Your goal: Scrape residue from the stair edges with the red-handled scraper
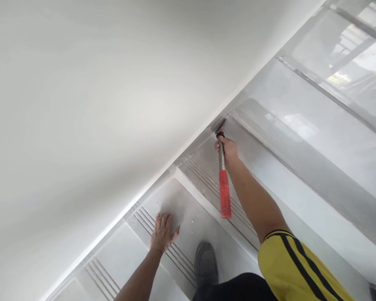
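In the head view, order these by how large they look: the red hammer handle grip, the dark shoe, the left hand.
1. Dark shoe, largest.
2. Left hand flat on the grey step and the red hammer handle grip look about alike; the grip lies farther from the camera, so I leave them unranked.

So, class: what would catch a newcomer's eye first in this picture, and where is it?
The red-handled hammer stands out at centre, gripped near its head by the right hand against the corner where wall meets stair. Lower down, the left hand lies flat on a grey grooved stair tread, with a dark shoe beside it.

A yellow sleeve (296, 267) with black stripes, dark trousers (238, 288), a dark shoe (206, 264).
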Demonstrator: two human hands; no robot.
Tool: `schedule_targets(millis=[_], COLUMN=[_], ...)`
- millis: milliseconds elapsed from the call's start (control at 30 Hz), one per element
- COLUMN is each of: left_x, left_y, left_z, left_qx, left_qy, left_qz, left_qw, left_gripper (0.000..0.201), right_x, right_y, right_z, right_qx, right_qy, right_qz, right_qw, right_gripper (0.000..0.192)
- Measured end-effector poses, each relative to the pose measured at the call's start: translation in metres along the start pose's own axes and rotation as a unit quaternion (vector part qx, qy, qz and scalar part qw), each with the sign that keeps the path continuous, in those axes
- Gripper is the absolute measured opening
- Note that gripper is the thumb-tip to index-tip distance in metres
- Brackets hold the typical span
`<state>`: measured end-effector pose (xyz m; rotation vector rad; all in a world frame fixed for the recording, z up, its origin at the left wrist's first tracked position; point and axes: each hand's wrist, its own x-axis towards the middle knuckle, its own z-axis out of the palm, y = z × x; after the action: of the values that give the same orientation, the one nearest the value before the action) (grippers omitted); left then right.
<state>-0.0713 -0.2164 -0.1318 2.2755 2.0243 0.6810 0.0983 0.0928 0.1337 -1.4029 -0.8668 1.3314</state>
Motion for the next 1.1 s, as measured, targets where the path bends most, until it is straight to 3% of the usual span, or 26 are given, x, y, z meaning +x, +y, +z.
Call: schedule_targets(millis=[300, 467, 633, 700, 833, 900, 967, 1100], left_x=[0.001, 0.0, 0.001, 0.0, 0.0, 0.001, 0.002, 0.002], left_y=[0.001, 0.001, 0.001, 0.001, 0.002, 0.002, 0.003, 0.003], left_z=[0.002, 0.001, 0.001, 0.001, 0.0, 0.0, -0.001, -0.001], left_qx=[-0.013, -0.009, -0.004, -0.007, -0.007, -0.006, -0.008, -0.01], left_qy=[-0.001, -0.015, -0.013, -0.017, -0.027, -0.029, -0.03, -0.035], left_qz=[-0.007, 0.003, -0.008, -0.007, -0.008, -0.008, -0.01, -0.015], left_qw=[1.0, 1.0, 1.0, 1.0, 1.0, 1.0, 0.999, 0.999], left_gripper=[0.046, 0.045, 0.046, 0.046, 0.046, 0.046, 0.046, 0.045], right_x=[0.004, 0.0, 0.017, 0.015, -0.01, -0.014, -0.005, 0.024], right_y=[-0.002, 0.004, 0.01, 0.017, 0.038, 0.046, 0.049, 0.044], right_z=[-0.005, -0.022, -0.012, -0.025, -0.089, -0.106, -0.095, -0.045], right_qx=[-0.037, -0.045, -0.066, -0.069, -0.059, -0.062, -0.075, -0.093], right_qy=[-0.012, -0.009, -0.027, -0.025, -0.002, 0.014, 0.015, -0.006], right_qz=[0.004, 0.0, -0.002, -0.006, 0.003, -0.008, -0.019, -0.019], right_qw=[0.999, 0.999, 0.997, 0.997, 0.998, 0.998, 0.997, 0.995], right_gripper=[0.012, 0.018, 0.016, 0.019, 0.035, 0.042, 0.043, 0.037])
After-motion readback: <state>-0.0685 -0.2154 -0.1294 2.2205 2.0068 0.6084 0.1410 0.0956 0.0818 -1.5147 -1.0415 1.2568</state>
